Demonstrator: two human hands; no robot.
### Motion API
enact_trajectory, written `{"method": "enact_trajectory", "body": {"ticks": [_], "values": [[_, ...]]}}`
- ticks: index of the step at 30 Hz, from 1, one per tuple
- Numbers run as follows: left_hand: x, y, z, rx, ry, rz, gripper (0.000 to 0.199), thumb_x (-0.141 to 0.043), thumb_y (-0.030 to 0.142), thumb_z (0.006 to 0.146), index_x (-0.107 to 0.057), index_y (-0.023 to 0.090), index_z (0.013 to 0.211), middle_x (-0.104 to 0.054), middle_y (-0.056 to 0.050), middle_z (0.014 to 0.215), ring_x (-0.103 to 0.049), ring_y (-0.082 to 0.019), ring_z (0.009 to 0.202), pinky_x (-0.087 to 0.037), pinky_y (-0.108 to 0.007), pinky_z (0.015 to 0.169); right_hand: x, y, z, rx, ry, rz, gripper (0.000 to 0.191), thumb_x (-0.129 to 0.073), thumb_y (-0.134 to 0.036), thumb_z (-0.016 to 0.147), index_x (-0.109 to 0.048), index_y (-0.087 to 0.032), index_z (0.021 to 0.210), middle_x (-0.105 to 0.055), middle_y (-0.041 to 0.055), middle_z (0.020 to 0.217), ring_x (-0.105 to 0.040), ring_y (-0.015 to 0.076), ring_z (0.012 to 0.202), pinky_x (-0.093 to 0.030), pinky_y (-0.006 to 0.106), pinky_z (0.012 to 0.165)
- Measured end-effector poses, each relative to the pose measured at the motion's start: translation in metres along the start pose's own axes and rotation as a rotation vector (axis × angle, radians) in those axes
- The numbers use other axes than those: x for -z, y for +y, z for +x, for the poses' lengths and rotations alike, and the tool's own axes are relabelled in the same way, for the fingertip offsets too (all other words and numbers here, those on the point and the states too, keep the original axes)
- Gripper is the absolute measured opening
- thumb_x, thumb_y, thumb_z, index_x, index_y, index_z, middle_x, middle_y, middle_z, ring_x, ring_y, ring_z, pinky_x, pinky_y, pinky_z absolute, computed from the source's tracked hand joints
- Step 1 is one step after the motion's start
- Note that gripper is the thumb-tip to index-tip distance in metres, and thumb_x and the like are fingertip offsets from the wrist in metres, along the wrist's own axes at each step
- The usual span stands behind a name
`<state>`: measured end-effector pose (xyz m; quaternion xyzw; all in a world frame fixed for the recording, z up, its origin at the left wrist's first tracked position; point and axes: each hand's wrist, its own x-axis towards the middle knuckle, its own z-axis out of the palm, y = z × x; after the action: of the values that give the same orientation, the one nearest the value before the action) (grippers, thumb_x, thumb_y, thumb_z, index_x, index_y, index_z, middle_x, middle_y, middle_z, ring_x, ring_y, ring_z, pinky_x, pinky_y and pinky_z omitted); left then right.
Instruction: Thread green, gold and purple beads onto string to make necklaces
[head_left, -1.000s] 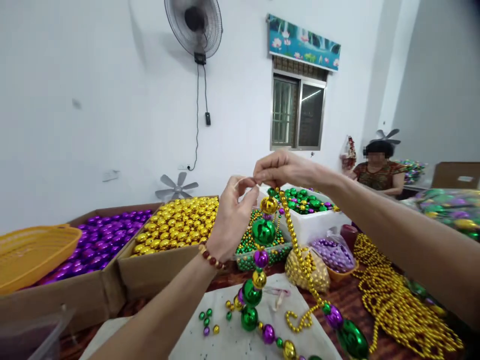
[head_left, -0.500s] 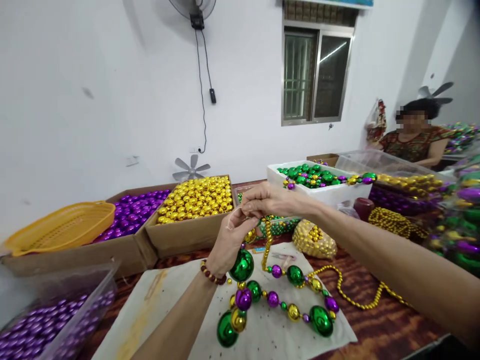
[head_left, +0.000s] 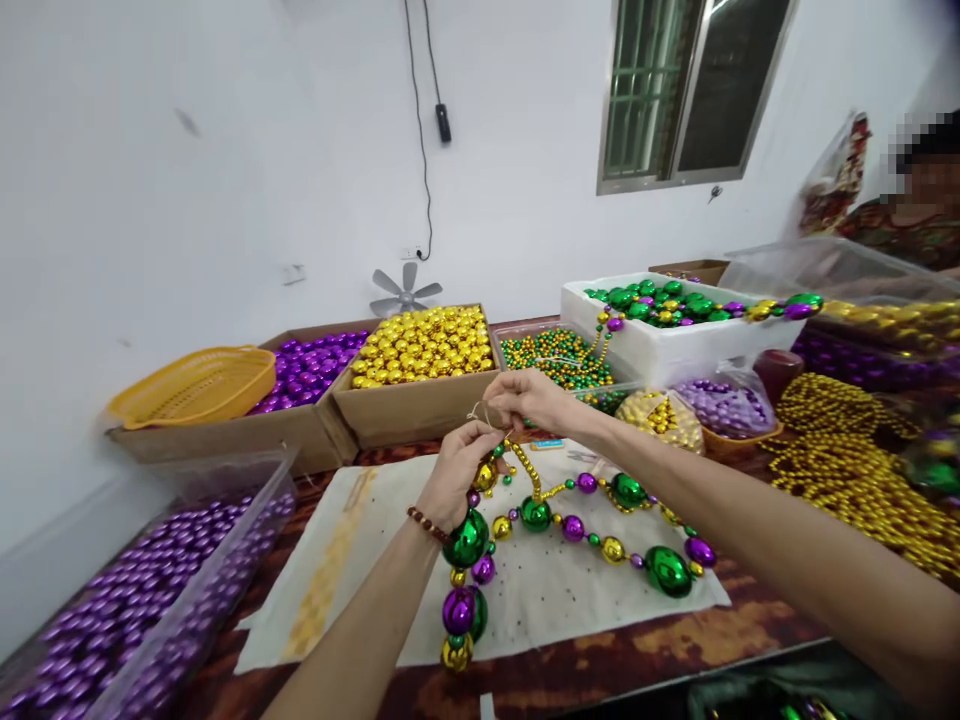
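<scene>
My left hand (head_left: 459,470) is closed, pinching the end of a bead necklace (head_left: 574,527) where a pale string (head_left: 480,412) comes out. My right hand (head_left: 529,400) meets it from the right, its thumb and fingers pinched on the same string. Below my left hand hang large green, purple and gold beads of the necklace; the rest lies in a loop over the white cloth (head_left: 405,600). A strand of small gold beads (head_left: 527,465) runs down from between the hands. Whether the string is knotted there I cannot make out.
Behind stand boxes of purple beads (head_left: 319,365), gold beads (head_left: 427,345) and small mixed beads (head_left: 551,350), plus a white foam box (head_left: 652,345). A yellow basket (head_left: 195,385) and a clear purple-bead bin (head_left: 150,600) are left. Gold strands (head_left: 855,480) lie right, near another person (head_left: 915,220).
The camera view has tilted down and swung left, showing more table. My hands stay close together at the string, and a loop of it now stands up between them.
</scene>
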<state>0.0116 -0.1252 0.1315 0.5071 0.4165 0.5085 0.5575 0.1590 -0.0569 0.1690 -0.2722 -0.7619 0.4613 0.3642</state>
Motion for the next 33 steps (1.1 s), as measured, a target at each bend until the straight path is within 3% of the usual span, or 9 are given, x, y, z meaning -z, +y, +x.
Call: {"method": "enact_trajectory", "body": {"ticks": [2, 5, 11, 19, 22, 27, 30, 33], "values": [[0.010, -0.005, 0.001, 0.025, 0.019, -0.029, 0.023, -0.068, 0.035, 0.073, -0.055, 0.017, 0.074, -0.058, 0.002, 0.053, -0.051, -0.007, 0.043, -0.033, -0.016, 0.042, -0.004, 0.013, 0.003, -0.056, 0.015, 0.039, 0.011, -0.054, -0.016, 0.079, -0.057, -0.016, 0.090, -0.058, -0.0041, 0.054, -0.055, 0.0102, 0.043, -0.042, 0.021, 0.043], [0.022, -0.012, 0.003, 0.055, 0.023, -0.058, 0.023, -0.069, 0.035, 0.071, -0.055, 0.017, 0.075, -0.057, 0.002, 0.053, -0.051, -0.008, 0.042, -0.032, -0.016, 0.040, -0.007, 0.023, 0.003, -0.109, 0.028, 0.065, 0.009, -0.057, -0.018, 0.078, -0.057, -0.016, 0.086, -0.062, -0.0015, 0.056, -0.060, 0.0124, 0.047, -0.048, 0.023, 0.046], [0.036, -0.020, 0.005, 0.048, 0.029, 0.093, 0.019, -0.065, 0.032, 0.073, -0.054, 0.016, 0.074, -0.057, 0.002, 0.053, -0.052, -0.008, 0.044, -0.030, -0.016, 0.040, -0.014, 0.026, 0.003, -0.165, 0.024, 0.000, 0.007, -0.055, -0.020, 0.079, -0.061, -0.017, 0.082, -0.059, -0.0037, 0.053, -0.052, 0.0077, 0.041, -0.044, 0.020, 0.042], [0.048, -0.015, 0.008, -0.090, 0.053, 0.438, 0.014, -0.061, 0.029, 0.075, -0.056, 0.016, 0.074, -0.056, 0.002, 0.049, -0.043, -0.007, 0.039, -0.027, -0.017, 0.038, -0.016, 0.021, -0.005, -0.286, -0.245, -0.257, 0.010, -0.060, -0.009, 0.066, -0.068, -0.014, 0.064, -0.059, -0.0004, 0.048, -0.051, 0.0099, 0.037, -0.040, 0.020, 0.037], [0.051, -0.008, 0.010, -0.152, 0.049, 0.476, 0.014, -0.060, 0.029, 0.076, -0.055, 0.016, 0.073, -0.056, 0.002, 0.050, -0.044, -0.007, 0.042, -0.029, -0.017, 0.040, -0.014, 0.015, -0.007, -0.259, -0.269, -0.320, 0.009, -0.062, -0.008, 0.063, -0.068, -0.014, 0.059, -0.058, -0.0006, 0.048, -0.049, 0.0092, 0.038, -0.036, 0.019, 0.036], [0.054, -0.011, 0.008, -0.184, 0.063, 0.476, 0.015, -0.061, 0.030, 0.077, -0.055, 0.016, 0.076, -0.059, 0.002, 0.052, -0.047, -0.008, 0.044, -0.032, -0.018, 0.042, -0.022, 0.011, -0.020, -0.168, -0.165, -0.273, 0.012, -0.057, -0.021, 0.077, -0.067, -0.016, 0.071, -0.057, -0.0025, 0.055, -0.048, 0.0070, 0.042, -0.036, 0.019, 0.042], [0.053, -0.017, 0.007, -0.213, 0.112, 0.391, 0.017, -0.062, 0.031, 0.077, -0.055, 0.016, 0.076, -0.060, 0.001, 0.054, -0.051, -0.008, 0.047, -0.034, -0.017, 0.044, -0.043, 0.022, -0.036, -0.160, -0.004, -0.061, 0.014, -0.057, -0.023, 0.078, -0.064, -0.016, 0.068, -0.054, -0.0037, 0.053, -0.045, 0.0069, 0.040, -0.033, 0.019, 0.041], [0.050, -0.019, 0.004, -0.152, 0.106, 0.241, 0.022, -0.065, 0.036, 0.076, -0.056, 0.016, 0.078, -0.061, 0.000, 0.053, -0.048, -0.007, 0.042, -0.031, -0.017, 0.041, -0.070, 0.046, -0.053, -0.182, 0.167, 0.067, 0.016, -0.058, -0.025, 0.076, -0.062, -0.016, 0.064, -0.050, -0.0047, 0.050, -0.042, 0.0070, 0.042, -0.030, 0.019, 0.042]]}}
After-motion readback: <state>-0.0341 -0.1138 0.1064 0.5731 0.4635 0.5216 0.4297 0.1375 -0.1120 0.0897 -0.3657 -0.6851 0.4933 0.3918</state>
